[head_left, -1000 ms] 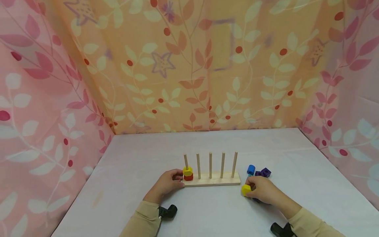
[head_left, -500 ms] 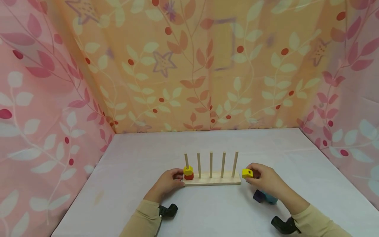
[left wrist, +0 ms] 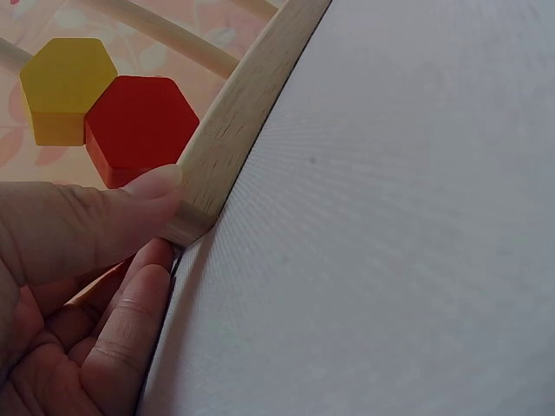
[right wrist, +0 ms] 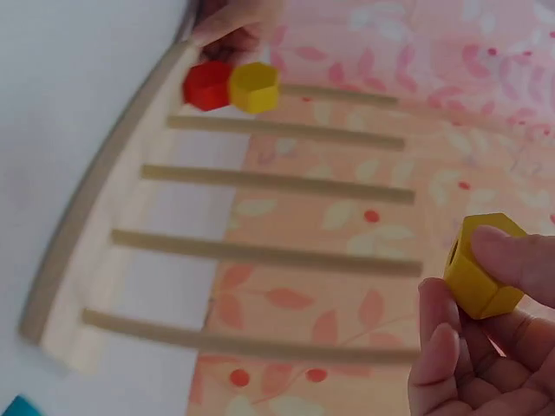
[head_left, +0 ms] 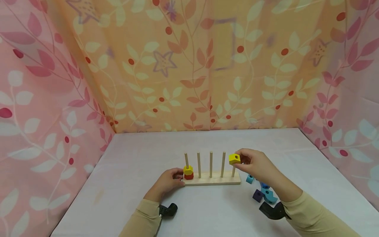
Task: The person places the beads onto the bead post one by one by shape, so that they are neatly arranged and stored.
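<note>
A wooden peg stand (head_left: pixel 213 181) with several upright pegs stands on the table. On its leftmost peg a yellow hexagonal bead (head_left: pixel 188 170) sits above a red hexagonal bead (head_left: pixel 188 177). My left hand (head_left: pixel 168 182) grips the stand's left end, its thumb (left wrist: pixel 130 208) on the corner of the base. Between thumb and fingers my right hand (head_left: pixel 259 164) pinches another yellow hexagonal bead (right wrist: pixel 486 267), whose hole shows on one face. In the head view this bead is in front of the rightmost peg's upper part and hides its tip.
Several loose beads lie right of the stand, below the right hand: a small light-blue bead (head_left: pixel 250 178), a dark purple cube bead (head_left: pixel 258 195), a teal bead (head_left: pixel 268 196) and a blue bead (head_left: pixel 265 186). Patterned curtains (head_left: pixel 189 65) enclose the white table (head_left: pixel 142 151).
My right hand has lifted the yellow bead from beside the loose beads, moving up and left to the rightmost peg. More loose beads show now. My left hand stays on the stand.
</note>
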`<state>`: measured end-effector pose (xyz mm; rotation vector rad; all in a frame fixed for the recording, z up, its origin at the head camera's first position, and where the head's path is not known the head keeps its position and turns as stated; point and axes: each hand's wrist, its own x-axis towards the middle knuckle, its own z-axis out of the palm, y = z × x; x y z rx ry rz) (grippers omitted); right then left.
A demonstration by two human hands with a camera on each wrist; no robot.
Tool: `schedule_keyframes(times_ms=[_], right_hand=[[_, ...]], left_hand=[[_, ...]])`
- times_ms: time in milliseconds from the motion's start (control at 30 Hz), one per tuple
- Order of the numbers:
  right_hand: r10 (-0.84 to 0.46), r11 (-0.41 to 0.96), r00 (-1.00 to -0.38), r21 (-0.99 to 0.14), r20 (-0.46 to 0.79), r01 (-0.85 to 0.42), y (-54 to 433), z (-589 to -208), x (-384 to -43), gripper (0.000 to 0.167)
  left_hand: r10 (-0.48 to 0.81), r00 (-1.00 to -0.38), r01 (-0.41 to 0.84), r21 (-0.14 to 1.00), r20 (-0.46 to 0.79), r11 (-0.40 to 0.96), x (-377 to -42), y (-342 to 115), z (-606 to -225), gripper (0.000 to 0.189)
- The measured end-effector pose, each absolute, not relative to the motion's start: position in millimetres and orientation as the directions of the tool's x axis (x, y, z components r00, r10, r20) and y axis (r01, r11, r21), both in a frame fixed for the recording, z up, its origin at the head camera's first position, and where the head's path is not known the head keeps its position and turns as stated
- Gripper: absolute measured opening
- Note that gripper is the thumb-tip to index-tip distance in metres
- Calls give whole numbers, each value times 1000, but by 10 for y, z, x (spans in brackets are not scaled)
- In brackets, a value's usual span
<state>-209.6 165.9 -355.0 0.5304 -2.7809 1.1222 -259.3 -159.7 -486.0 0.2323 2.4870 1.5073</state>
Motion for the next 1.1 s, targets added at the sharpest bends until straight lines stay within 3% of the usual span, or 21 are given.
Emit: schedule_keyframes(times_ms=[233,567,933,1100], right_hand=[[-326,542,-906,-732,270,-413,1332,-3414,-2213,23],[-333,464,-906,-791,262,-399,823,-3341,-2350,24],[-301,366,-870,-795,390,-483,400,-3498,-2360,24],[-257,304,-888,-840,382,-449,285,-3587,-2356,20]], left_hand=[[239,-964,13,883,-114,470,-2605,-1596,-4879,42],[229,-966,6,878,-118,478,-2605,-1596,-4887,43],[236,-965,10,879,-117,477,-2618,-1600,-4901,42],[256,-962,38,878,-98,477,-2623,-1612,-4910,43]])
